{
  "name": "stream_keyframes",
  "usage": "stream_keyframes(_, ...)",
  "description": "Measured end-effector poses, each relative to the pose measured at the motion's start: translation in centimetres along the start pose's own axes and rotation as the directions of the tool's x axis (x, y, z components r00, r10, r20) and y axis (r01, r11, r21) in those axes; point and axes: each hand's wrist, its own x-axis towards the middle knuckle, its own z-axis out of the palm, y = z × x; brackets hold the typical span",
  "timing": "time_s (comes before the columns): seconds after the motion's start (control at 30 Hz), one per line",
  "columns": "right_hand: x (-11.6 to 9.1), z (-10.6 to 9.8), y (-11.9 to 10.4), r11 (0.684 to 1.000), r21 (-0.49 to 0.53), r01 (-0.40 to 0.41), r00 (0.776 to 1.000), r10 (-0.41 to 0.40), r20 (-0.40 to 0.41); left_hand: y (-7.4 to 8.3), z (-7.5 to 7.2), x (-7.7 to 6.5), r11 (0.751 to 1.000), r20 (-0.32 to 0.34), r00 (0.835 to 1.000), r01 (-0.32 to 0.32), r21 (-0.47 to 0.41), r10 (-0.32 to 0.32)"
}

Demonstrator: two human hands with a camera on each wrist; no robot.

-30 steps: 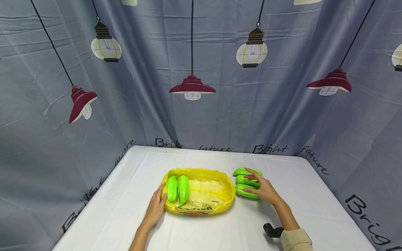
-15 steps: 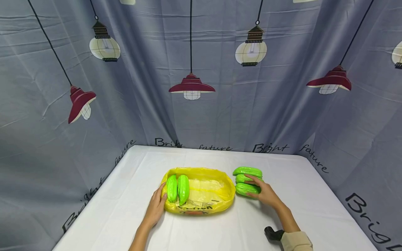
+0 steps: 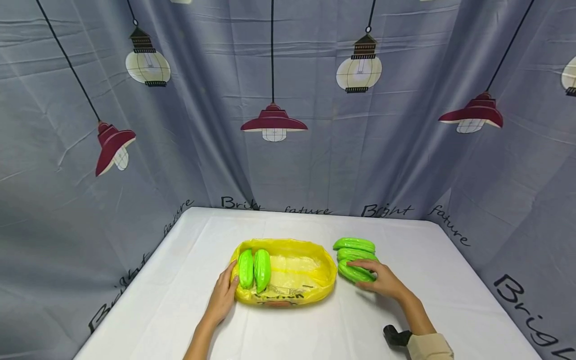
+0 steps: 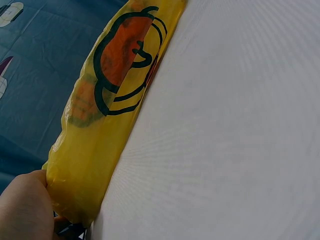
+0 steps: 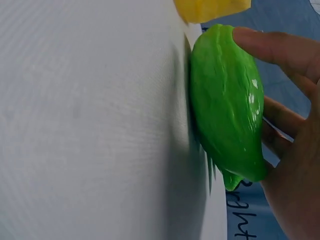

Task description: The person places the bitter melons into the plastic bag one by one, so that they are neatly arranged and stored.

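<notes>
Right grip is pinching the near gourd beside two others; left grip is touching the bag, its pinch or spread being indeterminable

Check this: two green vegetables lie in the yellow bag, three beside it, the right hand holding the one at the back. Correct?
Not quite: the head view shows the right hand holding the front green vegetable of those three. The rest stands.

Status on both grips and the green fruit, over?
Left grip touching bag. Right grip holding nearest loose fruit. Two fruits in bag. Nothing seen between held fruit and bag.
</notes>
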Motion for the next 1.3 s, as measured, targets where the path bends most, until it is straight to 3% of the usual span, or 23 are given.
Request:
stream_keyframes(0.33,-0.1,-0.1,-0.2,1.000,-0.006,-0.030,0.995,0.030,0.098,0.1,0.0,0.1,1.000,-0.006,1.000,0.001,0.003,-0.001)
stream_keyframes(0.77,-0.3,0.0,-0.7,0.964,0.139,-0.225,0.959,0.194,0.206,-0.1,0.1,0.1,1.000,-0.002,1.000,-0.002,-0.008,0.002)
stream_keyframes(1.0,-0.6,0.4,-0.6,0.963,0.157,-0.220,0.963,0.188,0.196,-0.2,0.1,0.0,1.000,-0.011,1.000,-0.007,-0.001,0.007)
stream_keyframes(1.3,-1.5,0.5,-1.3,0.956,0.174,-0.236,0.950,0.190,0.246,-0.2,0.0,0.0,1.000,-0.007,1.000,-0.010,0.008,0.010)
